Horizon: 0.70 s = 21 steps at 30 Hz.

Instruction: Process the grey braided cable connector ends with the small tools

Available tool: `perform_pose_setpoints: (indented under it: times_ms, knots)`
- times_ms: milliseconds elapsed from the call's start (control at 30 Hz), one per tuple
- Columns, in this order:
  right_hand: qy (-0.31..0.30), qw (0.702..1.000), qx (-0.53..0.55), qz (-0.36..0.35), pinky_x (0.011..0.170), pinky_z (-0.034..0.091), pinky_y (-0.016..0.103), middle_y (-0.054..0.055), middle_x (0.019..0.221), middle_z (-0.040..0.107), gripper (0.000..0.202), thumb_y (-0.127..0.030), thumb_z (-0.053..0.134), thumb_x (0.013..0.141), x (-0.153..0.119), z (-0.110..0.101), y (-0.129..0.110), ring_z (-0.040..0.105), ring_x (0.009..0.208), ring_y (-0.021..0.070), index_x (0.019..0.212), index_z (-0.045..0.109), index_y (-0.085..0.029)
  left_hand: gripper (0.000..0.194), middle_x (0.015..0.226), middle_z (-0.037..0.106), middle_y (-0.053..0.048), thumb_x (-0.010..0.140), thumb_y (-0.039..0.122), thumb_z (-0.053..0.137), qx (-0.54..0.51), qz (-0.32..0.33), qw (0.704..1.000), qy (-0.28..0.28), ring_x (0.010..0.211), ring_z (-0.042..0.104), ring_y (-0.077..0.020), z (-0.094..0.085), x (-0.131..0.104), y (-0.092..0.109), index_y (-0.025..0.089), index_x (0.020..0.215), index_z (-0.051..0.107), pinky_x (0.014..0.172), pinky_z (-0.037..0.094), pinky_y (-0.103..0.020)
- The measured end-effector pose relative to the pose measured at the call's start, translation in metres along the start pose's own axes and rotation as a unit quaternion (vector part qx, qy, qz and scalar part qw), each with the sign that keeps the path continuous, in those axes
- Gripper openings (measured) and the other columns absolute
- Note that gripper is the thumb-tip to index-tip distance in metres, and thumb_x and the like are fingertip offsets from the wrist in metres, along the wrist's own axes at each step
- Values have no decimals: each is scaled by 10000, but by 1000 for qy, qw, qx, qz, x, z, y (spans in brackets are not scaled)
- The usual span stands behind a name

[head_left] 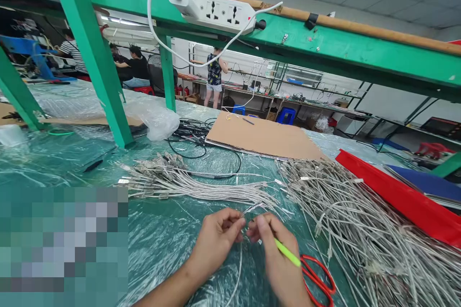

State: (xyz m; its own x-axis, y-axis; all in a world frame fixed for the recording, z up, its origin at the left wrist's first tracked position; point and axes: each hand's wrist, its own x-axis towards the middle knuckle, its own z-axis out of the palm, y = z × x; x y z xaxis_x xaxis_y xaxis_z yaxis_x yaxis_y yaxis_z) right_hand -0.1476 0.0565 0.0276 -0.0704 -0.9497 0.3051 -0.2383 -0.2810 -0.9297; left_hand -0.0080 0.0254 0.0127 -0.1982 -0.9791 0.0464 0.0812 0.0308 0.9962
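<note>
My left hand [225, 235] is closed in a pinch on a thin light-grey cable [240, 268], whose tail hangs down toward the bottom of the head view. Just to its right, my right hand [275, 244] is closed too, with a slim tool with a bright yellow-green handle [288, 252] in it; the tool's working end is hidden. The fingertips of both hands almost meet at the cable's end, where fine detail is too small to make out. Scissors with red handles [319, 278] lie beside my right wrist, their blades hidden. Beyond my hands lies a bundle of grey cables [212, 191].
A large heap of grey cables [378, 230] fills the right side, against a red tray [396, 196]. Cardboard [266, 136] and black cables [194, 129] lie farther back. A green frame [97, 57] carries a power strip [216, 9]. Several people are in the background.
</note>
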Motion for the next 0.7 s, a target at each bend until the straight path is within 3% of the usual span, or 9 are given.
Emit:
perform_pose_setpoints:
  times_ms: [133, 400, 533, 700]
  knots:
    - [11, 996, 67, 51, 613, 521, 256, 43, 690, 668, 435, -500, 450, 951, 2, 1, 1, 631, 628, 164, 728, 625, -170, 245, 667, 630, -14, 803, 385, 648, 7, 13, 1000, -11, 602, 597, -142, 0, -2, 2, 141, 791, 658, 586, 505, -234]
    - [0, 1000, 18, 3, 673, 488, 250, 19, 726, 643, 384, -436, 424, 981, -2, 1, 5, 616, 691, 154, 754, 612, -190, 216, 725, 659, -31, 819, 359, 622, 30, 30, 999, 0, 641, 612, -157, 0, -2, 2, 150, 791, 671, 606, 518, -240]
    - [-1, 1000, -15, -26, 665, 466, 242, 11, 729, 617, 359, -395, 407, 994, -4, 0, 5, 599, 695, 147, 760, 593, -196, 200, 751, 661, -36, 870, 320, 572, 123, 79, 989, 10, 661, 615, -158, -2, -3, 0, 164, 806, 680, 617, 498, -232]
    - [-29, 986, -131, -100, 653, 415, 255, 13, 744, 572, 313, -302, 381, 1003, -4, -4, 1, 560, 692, 146, 747, 531, -200, 184, 771, 668, -32, 912, 260, 524, 257, 156, 953, 33, 706, 613, -162, -5, -5, -2, 193, 860, 688, 664, 458, -237]
